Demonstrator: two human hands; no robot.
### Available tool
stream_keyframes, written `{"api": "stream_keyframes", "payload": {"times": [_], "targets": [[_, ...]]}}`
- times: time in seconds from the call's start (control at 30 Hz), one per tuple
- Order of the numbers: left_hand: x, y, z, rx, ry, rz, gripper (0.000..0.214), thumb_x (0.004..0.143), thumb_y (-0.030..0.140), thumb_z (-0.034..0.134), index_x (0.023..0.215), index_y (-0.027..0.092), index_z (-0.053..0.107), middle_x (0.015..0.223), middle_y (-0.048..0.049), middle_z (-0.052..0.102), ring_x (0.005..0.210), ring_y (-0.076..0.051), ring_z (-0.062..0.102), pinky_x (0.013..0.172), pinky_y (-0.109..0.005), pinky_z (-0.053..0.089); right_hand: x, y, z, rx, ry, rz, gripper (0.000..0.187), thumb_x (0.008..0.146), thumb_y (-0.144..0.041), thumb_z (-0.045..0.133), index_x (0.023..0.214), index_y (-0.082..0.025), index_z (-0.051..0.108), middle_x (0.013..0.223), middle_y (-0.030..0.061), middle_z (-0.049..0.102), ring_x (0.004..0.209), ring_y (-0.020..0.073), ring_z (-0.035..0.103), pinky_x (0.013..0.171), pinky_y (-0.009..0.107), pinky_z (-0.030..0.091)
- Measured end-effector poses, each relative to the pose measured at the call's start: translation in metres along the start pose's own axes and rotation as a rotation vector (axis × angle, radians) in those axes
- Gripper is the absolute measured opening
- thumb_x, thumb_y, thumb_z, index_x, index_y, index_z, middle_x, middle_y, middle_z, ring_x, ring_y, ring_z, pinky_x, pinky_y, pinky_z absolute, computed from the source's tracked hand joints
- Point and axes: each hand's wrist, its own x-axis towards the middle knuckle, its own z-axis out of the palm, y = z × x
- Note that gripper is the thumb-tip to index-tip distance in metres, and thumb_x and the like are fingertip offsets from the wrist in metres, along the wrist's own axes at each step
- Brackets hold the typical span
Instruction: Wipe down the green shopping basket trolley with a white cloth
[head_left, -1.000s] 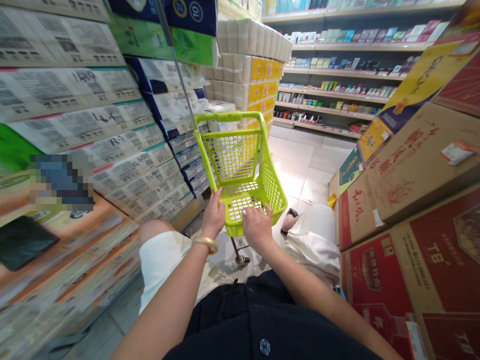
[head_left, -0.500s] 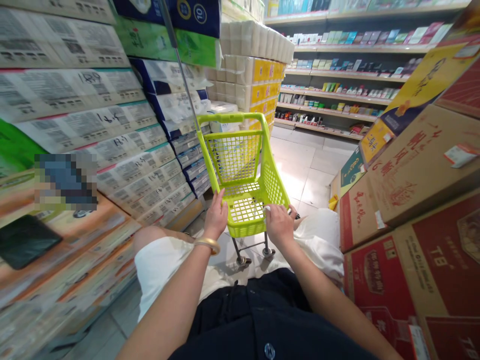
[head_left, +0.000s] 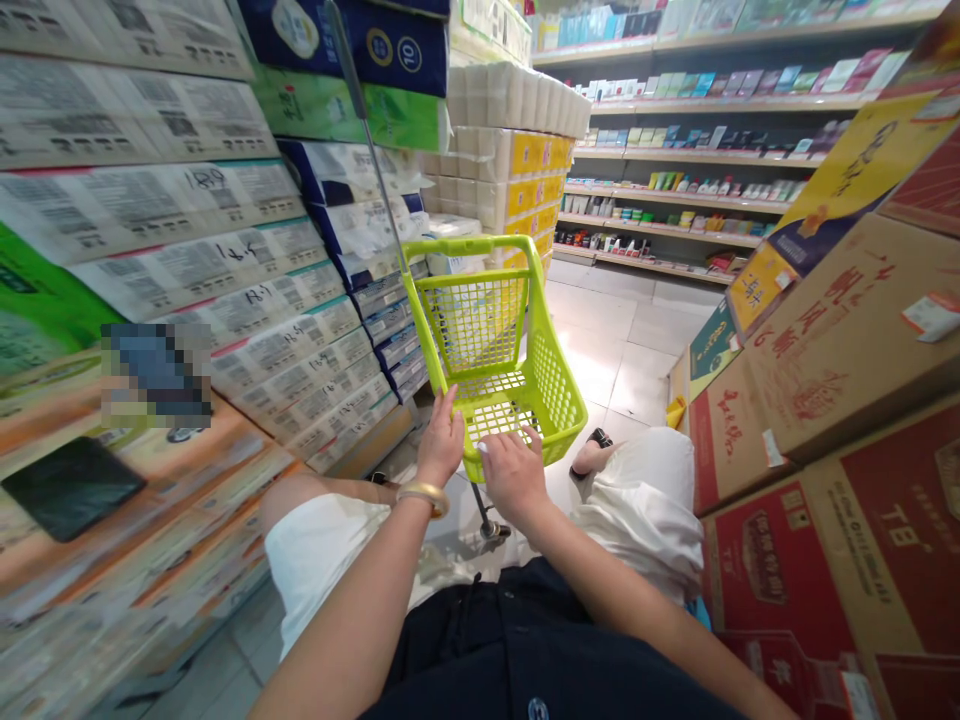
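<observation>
- Now the right hand (head_left: 514, 475) has slid left along the near rim, closer to the left hand (head_left: 442, 440).
- Its fingers (head_left: 499, 450) curl over the rim of the green basket (head_left: 480, 320) and grip it.
- Fingers of the left hand lie straight and flat on the basket's left side.
- From both hands, the basket stretches away toward 12 o'clock.
- Its pole (head_left: 366, 130) leans up toward 11 o'clock.
- Packs (head_left: 225, 250) are stacked at 9 o'clock, and boxes (head_left: 825, 330) at 3 o'clock.

Packs of tissue (head_left: 225, 260) are stacked high on the left. Brown and red boxes (head_left: 832, 340) are piled on the right. Far back, long shelves (head_left: 675, 100) hold small things above a shiny tile floor (head_left: 622, 330).
</observation>
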Motion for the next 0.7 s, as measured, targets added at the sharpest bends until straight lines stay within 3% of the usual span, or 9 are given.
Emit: {"api": "stream_keyframes", "payload": {"times": [0.17, 0.3, 0.4, 0.53, 0.7], "targets": [[-0.001, 0.001, 0.0, 0.015, -0.01, -0.009, 0.052, 0.096, 0.03, 0.039, 0.147, 0.021, 0.044, 0.161, -0.0117, 0.035, 0.149, -0.024, 0.032, 0.122, -0.045, 0.029, -0.005, 0.05, -0.012, -0.059, 0.092, 0.081, 0.016, 0.095, -0.02, 0.048, 0.09, -0.022, 0.063, 0.085, 0.0017, 0.071, 0.085, 0.0187, 0.059, 0.104, 0.035, 0.026], [-0.002, 0.0, 0.002, 0.011, 0.001, -0.025, 0.052, 0.096, 0.032, 0.04, 0.147, 0.023, 0.045, 0.16, -0.0101, 0.035, 0.149, -0.024, 0.032, 0.122, -0.045, 0.028, -0.003, 0.065, -0.014, -0.098, 0.105, 0.112, 0.016, 0.093, -0.018, 0.048, 0.092, -0.02, 0.065, 0.085, 0.005, 0.07, 0.086, 0.0209, 0.059, 0.093, 0.033, 0.034], [-0.002, -0.002, 0.003, 0.0, 0.011, -0.007, 0.051, 0.096, 0.032, 0.039, 0.147, 0.024, 0.045, 0.16, -0.0088, 0.037, 0.148, -0.022, 0.033, 0.122, -0.043, 0.028, 0.001, 0.053, -0.012, -0.095, 0.068, 0.068, 0.016, 0.091, -0.017, 0.05, 0.089, -0.02, 0.065, 0.085, 0.0054, 0.069, 0.085, 0.0213, 0.059, 0.085, 0.032, 0.036], [-0.002, -0.002, 0.001, -0.012, 0.019, 0.016, 0.051, 0.096, 0.029, 0.038, 0.146, 0.023, 0.045, 0.159, -0.0083, 0.038, 0.148, -0.021, 0.033, 0.123, -0.041, 0.027, 0.006, 0.016, -0.004, -0.077, -0.02, -0.015, 0.021, 0.096, -0.029, 0.052, 0.08, -0.022, 0.063, 0.078, 0.0036, 0.069, 0.077, 0.0196, 0.059, 0.074, 0.031, 0.034], [-0.002, -0.002, -0.005, -0.008, 0.005, 0.0, 0.051, 0.095, 0.028, 0.039, 0.145, 0.024, 0.046, 0.159, -0.008, 0.038, 0.148, -0.021, 0.034, 0.122, -0.042, 0.029, 0.012, -0.014, 0.003, -0.041, -0.09, -0.059, 0.023, 0.097, -0.035, 0.055, 0.081, -0.022, 0.064, 0.078, 0.0023, 0.072, 0.075, 0.0183, 0.062, 0.07, 0.031, 0.031]]}}
